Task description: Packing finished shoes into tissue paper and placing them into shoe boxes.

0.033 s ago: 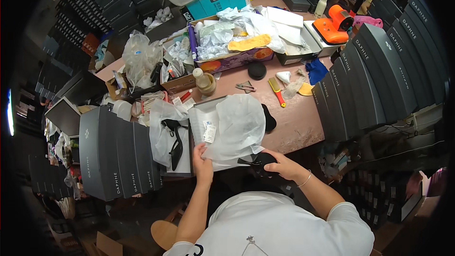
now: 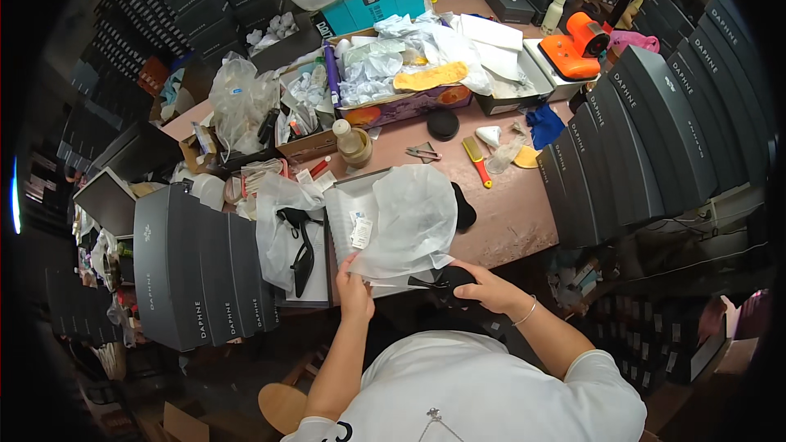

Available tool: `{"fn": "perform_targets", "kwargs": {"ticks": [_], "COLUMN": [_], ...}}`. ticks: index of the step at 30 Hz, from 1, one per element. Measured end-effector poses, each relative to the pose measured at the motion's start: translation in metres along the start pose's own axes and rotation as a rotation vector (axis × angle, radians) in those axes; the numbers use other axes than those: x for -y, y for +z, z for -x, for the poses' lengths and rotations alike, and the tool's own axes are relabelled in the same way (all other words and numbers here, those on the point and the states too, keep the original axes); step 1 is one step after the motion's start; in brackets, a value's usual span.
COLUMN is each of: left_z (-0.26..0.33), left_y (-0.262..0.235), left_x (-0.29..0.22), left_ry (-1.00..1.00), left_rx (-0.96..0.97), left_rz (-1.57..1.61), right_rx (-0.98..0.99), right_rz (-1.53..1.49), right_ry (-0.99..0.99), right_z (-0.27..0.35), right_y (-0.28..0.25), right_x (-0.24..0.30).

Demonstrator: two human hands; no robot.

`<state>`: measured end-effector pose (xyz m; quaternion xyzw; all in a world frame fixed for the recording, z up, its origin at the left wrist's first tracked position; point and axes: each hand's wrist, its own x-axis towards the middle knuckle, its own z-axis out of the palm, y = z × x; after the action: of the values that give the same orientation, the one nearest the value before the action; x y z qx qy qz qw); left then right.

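My right hand (image 2: 489, 289) grips a black shoe (image 2: 450, 285) at the near edge of the table, its thin strap pointing left. My left hand (image 2: 355, 290) is closed at the near side of an open shoebox (image 2: 348, 196), fingers pinched. What it pinches is hard to make out; a pale thin strip runs from it toward the shoe. White tissue paper (image 2: 413, 217) spreads over the box, with a small white tag (image 2: 360, 231) on its left part. A second black strappy shoe (image 2: 303, 254) lies on tissue left of the box.
Grey shoeboxes (image 2: 176, 270) stand in a row at left, and more boxes (image 2: 626, 139) rise at right. A carton of crumpled paper (image 2: 393, 115) sits behind. Small scissors (image 2: 423, 153), a brush (image 2: 476, 160), a bottle (image 2: 348, 141) and a round black tin (image 2: 443, 124) lie between.
My left hand has shifted slightly right and down, and a pale strip now shows between it and the shoe. The right hand keeps its grip on the shoe.
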<state>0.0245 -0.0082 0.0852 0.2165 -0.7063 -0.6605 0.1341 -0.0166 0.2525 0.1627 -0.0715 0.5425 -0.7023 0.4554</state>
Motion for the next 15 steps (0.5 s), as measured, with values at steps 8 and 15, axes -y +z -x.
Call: {"fn": "perform_targets", "kwargs": {"ticks": [8,15], "left_z": [0.002,0.044], "left_y": [0.035,0.063], "left_x": [-0.123,-0.095], "left_ry": [0.9,0.965], "left_rx": [0.368,0.856], "left_rz": [-0.204,-0.074], "right_rx": [-0.422,-0.506], "right_rz": [-0.72,0.829], "right_ry": [-0.027,-0.681], "right_z": [-0.034,-0.071], "right_y": [0.072,0.007], "right_x": [0.046,-0.002]}}
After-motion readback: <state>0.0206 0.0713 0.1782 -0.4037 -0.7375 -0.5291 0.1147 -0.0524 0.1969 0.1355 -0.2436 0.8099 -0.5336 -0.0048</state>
